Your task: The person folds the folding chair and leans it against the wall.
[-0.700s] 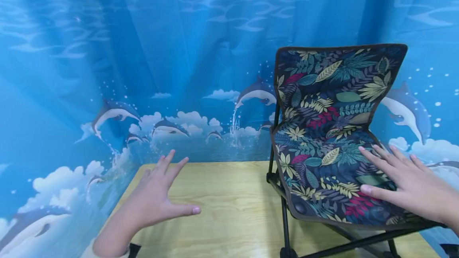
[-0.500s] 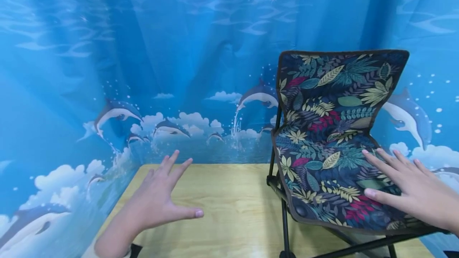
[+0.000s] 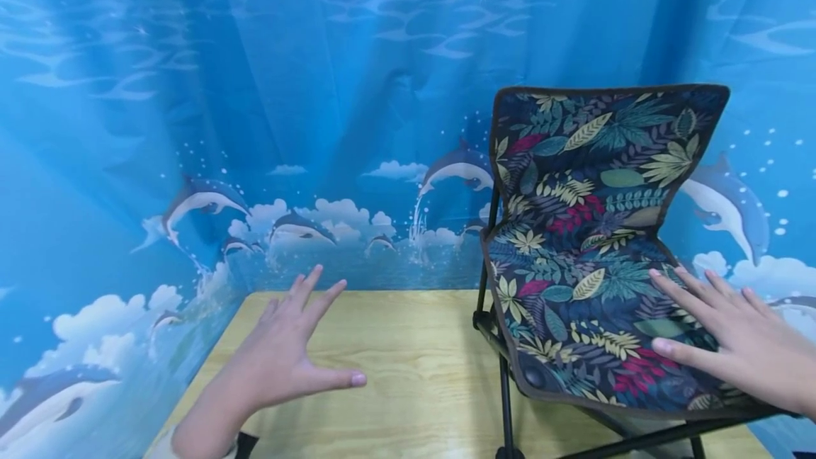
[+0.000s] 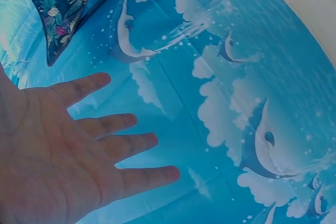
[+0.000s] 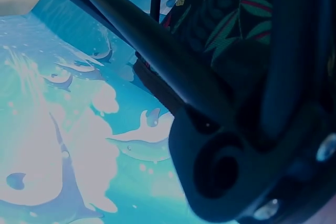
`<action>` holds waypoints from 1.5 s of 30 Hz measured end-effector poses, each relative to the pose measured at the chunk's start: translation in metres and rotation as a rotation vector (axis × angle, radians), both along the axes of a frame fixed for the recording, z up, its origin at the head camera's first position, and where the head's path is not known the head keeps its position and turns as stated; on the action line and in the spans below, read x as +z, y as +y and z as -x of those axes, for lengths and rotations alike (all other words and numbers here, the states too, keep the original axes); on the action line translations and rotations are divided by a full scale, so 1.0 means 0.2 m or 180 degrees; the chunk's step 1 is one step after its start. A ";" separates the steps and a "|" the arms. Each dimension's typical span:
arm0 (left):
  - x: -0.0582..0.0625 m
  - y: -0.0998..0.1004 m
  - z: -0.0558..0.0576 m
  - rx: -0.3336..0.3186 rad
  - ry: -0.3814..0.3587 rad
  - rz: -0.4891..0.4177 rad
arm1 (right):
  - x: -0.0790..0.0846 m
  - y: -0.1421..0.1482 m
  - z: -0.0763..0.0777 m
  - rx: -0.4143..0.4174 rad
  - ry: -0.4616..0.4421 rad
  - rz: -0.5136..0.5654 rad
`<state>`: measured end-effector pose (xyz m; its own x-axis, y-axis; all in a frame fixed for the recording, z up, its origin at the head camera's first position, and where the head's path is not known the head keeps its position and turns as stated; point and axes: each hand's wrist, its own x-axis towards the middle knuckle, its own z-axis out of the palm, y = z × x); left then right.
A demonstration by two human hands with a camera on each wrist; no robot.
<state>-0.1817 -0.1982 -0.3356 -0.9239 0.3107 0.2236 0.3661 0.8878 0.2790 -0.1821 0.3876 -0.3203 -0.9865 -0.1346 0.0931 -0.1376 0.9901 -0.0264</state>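
A folding camp chair (image 3: 574, 183) with dark leaf-patterned fabric and a black tube frame stands upright on the right in the head view. My right hand (image 3: 733, 342) is spread, palm down, over the right side of its seat. Whether it touches the fabric I cannot tell. The right wrist view shows a black frame joint (image 5: 218, 166) close up, and its fingers are out of sight there. Left of the chair, my left hand (image 3: 283, 356) is held above the wooden tabletop (image 3: 408, 346) with thumb and fingers apart, holding nothing. Its bare palm (image 4: 52, 156) shows in the left wrist view.
A blue curtain (image 3: 357, 91) printed with dolphins and clouds hangs behind the tabletop and down its left side. Chair legs (image 3: 506, 402) and a crossing black tube (image 3: 637, 441) stand at the front right.
Both hands have drifted slightly right in the head view and remain spread. The chair appears shifted a little by small head motion.
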 end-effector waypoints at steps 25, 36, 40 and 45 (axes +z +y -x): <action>0.10 0.50 -0.05 -0.0916 0.0207 -0.0349 | -0.08 0.05 -0.06 -0.0061 0.0217 0.0026; 0.07 0.68 -0.06 -0.1259 0.0300 -0.0311 | -0.12 0.10 -0.10 -0.0127 0.0483 -0.0049; 0.06 0.73 -0.06 -0.1332 0.0222 -0.0320 | -0.13 0.11 -0.11 -0.0113 0.0516 -0.0024; 0.03 0.80 -0.06 -0.1453 0.0134 -0.0310 | -0.17 0.12 -0.13 0.0048 0.0920 0.0125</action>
<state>-0.1703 -0.0389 -0.3293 -0.6871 0.6589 0.3062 0.7258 0.6037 0.3297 -0.1554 0.4109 -0.3544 -0.9163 -0.1398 0.3754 -0.1597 0.9869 -0.0223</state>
